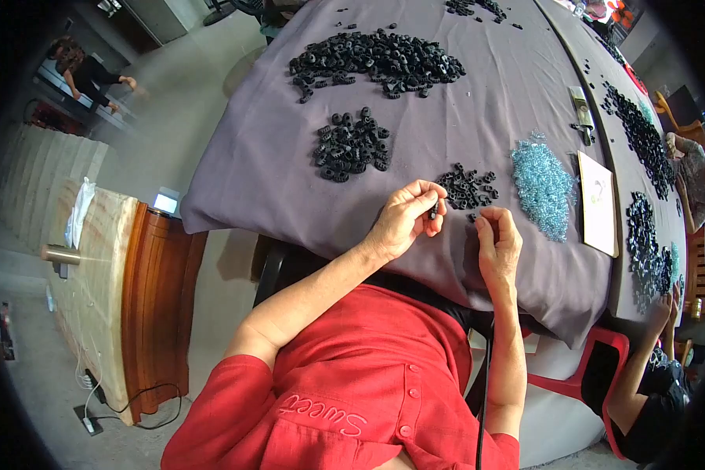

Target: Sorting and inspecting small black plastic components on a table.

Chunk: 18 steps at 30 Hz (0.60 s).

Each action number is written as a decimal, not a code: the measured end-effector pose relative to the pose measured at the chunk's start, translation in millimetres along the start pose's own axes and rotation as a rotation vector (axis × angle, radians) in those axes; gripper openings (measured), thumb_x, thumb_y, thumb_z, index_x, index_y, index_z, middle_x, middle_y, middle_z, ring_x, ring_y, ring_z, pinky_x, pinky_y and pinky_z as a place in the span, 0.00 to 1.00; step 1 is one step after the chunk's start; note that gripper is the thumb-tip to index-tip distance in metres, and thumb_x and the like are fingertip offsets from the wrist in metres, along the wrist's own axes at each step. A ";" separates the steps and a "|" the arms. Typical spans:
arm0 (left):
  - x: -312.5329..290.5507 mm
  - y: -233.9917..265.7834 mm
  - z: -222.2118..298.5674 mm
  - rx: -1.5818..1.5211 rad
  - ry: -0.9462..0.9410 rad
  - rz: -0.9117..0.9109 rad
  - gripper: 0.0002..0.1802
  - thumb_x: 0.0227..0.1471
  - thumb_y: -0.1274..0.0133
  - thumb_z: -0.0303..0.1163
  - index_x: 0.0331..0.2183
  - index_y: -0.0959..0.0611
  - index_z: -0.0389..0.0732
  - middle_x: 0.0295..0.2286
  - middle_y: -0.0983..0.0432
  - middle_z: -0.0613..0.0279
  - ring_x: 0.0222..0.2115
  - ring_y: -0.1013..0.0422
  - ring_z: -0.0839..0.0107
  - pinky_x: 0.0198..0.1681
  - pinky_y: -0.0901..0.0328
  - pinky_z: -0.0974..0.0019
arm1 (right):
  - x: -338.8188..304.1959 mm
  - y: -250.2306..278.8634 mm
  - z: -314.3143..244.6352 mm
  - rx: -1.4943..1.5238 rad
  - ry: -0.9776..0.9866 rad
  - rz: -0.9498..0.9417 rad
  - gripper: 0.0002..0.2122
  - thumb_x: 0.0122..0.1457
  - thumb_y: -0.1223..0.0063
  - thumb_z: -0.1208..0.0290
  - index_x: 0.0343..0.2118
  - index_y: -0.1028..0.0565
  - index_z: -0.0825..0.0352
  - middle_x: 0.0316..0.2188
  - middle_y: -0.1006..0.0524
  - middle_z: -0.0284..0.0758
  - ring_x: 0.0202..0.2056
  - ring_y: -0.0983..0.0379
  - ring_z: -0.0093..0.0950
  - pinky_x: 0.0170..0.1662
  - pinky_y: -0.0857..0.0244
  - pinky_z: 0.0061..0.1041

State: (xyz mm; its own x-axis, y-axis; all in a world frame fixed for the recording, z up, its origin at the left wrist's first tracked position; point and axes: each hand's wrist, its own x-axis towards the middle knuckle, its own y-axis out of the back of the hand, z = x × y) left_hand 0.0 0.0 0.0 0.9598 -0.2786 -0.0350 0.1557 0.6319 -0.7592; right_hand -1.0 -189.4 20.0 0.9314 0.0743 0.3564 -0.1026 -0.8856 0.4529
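Over the near edge of the cloth-covered table, my left hand is closed around a small black plastic piece, held between thumb and fingers. To its right, my right hand has thumb and forefinger pinched together; what they hold, if anything, is too small to make out. Just beyond both hands lies a small pile of black plastic parts. A heap of tiny shiny pale-blue pieces sits right of that pile. Farther left is a pile of larger, rounded black parts.
A big heap of black parts spreads across the far side of the grey tablecloth. At right are a white board and a tube. A co-worker sits near more black parts. A wooden cabinet stands left.
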 end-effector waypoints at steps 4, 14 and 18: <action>-3.2 -3.9 16.6 0.071 0.059 0.019 0.07 0.56 0.52 0.31 0.37 0.25 0.39 0.26 0.26 0.62 0.20 0.32 0.76 0.21 0.38 0.75 | -1.5 2.3 -3.0 -0.001 0.011 -0.002 0.03 0.53 0.49 0.79 0.31 0.28 0.70 0.23 0.27 0.36 0.25 0.30 0.25 0.32 0.36 0.22; -76.8 -0.6 181.6 0.911 -0.150 0.257 0.05 0.51 0.46 0.30 0.30 0.22 0.39 0.22 0.26 0.66 0.15 0.34 0.83 0.15 0.44 0.80 | -0.9 1.9 2.3 0.034 -0.029 -0.015 0.03 0.53 0.48 0.79 0.32 0.27 0.69 0.26 0.26 0.33 0.30 0.31 0.20 0.36 0.36 0.20; -143.1 21.5 215.5 1.423 0.233 0.455 0.06 0.48 0.46 0.29 0.24 0.24 0.38 0.17 0.29 0.70 0.13 0.35 0.82 0.16 0.40 0.76 | -1.2 3.6 2.8 -0.038 -0.036 -0.048 0.04 0.56 0.49 0.77 0.34 0.29 0.69 0.27 0.27 0.30 0.32 0.33 0.17 0.38 0.38 0.18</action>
State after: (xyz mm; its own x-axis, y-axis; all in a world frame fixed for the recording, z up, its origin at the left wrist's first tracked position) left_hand -83.7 209.3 128.8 0.9508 0.1094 -0.2897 0.0846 0.8081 0.5829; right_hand -1.5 -194.0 19.0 0.9475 0.0988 0.3042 -0.0703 -0.8635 0.4994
